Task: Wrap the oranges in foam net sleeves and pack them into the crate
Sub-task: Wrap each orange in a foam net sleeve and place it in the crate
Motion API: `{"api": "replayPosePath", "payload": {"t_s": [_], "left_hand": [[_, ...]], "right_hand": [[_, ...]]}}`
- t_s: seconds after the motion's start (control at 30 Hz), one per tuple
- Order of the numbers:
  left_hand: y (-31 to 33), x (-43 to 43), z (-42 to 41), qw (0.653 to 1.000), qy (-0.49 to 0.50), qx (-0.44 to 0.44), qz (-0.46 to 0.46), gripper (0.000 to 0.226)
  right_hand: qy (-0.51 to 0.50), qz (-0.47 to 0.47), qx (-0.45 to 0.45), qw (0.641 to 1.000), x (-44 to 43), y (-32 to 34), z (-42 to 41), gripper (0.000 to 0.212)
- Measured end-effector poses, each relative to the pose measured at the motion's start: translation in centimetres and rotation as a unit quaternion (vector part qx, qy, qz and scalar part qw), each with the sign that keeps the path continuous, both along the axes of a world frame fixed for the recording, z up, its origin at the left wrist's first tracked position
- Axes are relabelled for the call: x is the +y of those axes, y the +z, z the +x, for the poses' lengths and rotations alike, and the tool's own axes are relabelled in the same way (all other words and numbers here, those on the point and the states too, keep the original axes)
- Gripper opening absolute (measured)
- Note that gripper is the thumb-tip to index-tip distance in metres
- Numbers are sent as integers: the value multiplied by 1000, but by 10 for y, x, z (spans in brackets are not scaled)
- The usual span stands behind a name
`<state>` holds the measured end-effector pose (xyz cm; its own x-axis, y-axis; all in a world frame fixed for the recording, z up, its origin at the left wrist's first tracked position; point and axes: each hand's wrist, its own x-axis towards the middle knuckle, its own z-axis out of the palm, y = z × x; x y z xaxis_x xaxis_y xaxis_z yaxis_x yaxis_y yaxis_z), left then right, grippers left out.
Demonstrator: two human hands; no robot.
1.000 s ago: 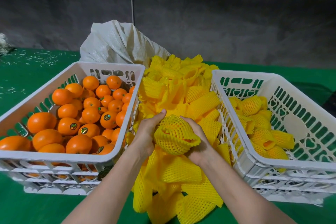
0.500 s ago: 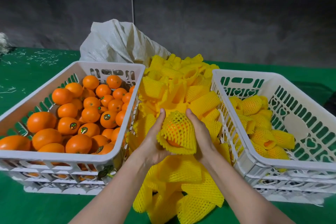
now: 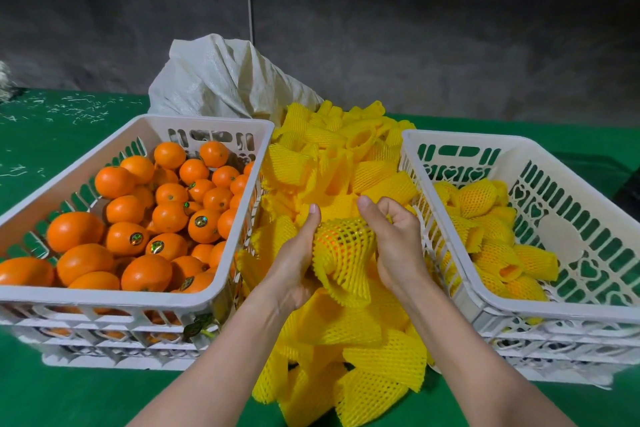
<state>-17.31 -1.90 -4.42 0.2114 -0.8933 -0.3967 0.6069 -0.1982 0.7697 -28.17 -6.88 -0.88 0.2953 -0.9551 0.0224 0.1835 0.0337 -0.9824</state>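
Note:
An orange in a yellow foam net sleeve (image 3: 341,250) sits between my hands above the heap of loose sleeves (image 3: 339,170). My left hand (image 3: 294,253) grips its left side, thumb up along the net. From the right, my right hand (image 3: 394,243) holds it with fingers curled over the top edge of the sleeve. The sleeve's open end flares toward me. The left white crate (image 3: 145,298) is full of bare oranges (image 3: 166,218). The right white crate (image 3: 460,288) holds several wrapped oranges (image 3: 485,229).
A crumpled white woven sack (image 3: 221,80) lies behind the sleeve heap. Both crates stand on stacked crates on a green table cover (image 3: 69,395). White scraps litter the far left of the cover. A dark wall rises behind.
The sleeve has been pulled further over the orange and stretched, its open end now flaring toward me. Both hands have shifted slightly up the fruit.

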Motion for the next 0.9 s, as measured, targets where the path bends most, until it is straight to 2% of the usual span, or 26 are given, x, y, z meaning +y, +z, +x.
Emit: {"api": "replayPosePath", "payload": {"t_s": [0.07,0.13,0.23,0.3,0.4,0.5,0.6,0.67,0.73,0.8,0.83,0.9], "left_hand": [[-1,1,1,1000,-23,-9,-12,73],[-1,4,0,997,-67,-10,-39,71],[-5,5,0,993,-97,17,-67,49],[-5,6,1,994,-81,32,-64,41],[-3,5,2,994,-73,47,-58,37],[0,2,-1,995,-55,57,-55,39],[4,2,-2,996,-26,54,-59,39],[7,2,0,998,-17,-14,-54,37],[10,1,1,990,10,-134,-37,31],[10,-1,-1,972,54,-225,-39,35],[9,-1,-2,964,75,-250,-46,43],[7,1,-3,952,103,-284,-50,63]], "right_hand": [[3,22,-39,999,-3,0,3,18],[7,32,-48,998,-8,-5,5,18],[4,18,-29,999,-12,-9,6,18],[-2,15,-28,999,-18,-12,4,30],[-10,-17,32,999,-22,-15,4,45],[-18,-106,99,989,-19,-24,7,41],[10,-136,125,983,-15,-30,4,35],[41,-94,152,983,-15,-29,0,25],[123,47,133,982,-13,-26,-3,39],[224,168,55,958,-5,-25,-5,54],[247,181,33,951,1,-24,-5,55],[230,173,5,958,6,-23,-6,56]]}}
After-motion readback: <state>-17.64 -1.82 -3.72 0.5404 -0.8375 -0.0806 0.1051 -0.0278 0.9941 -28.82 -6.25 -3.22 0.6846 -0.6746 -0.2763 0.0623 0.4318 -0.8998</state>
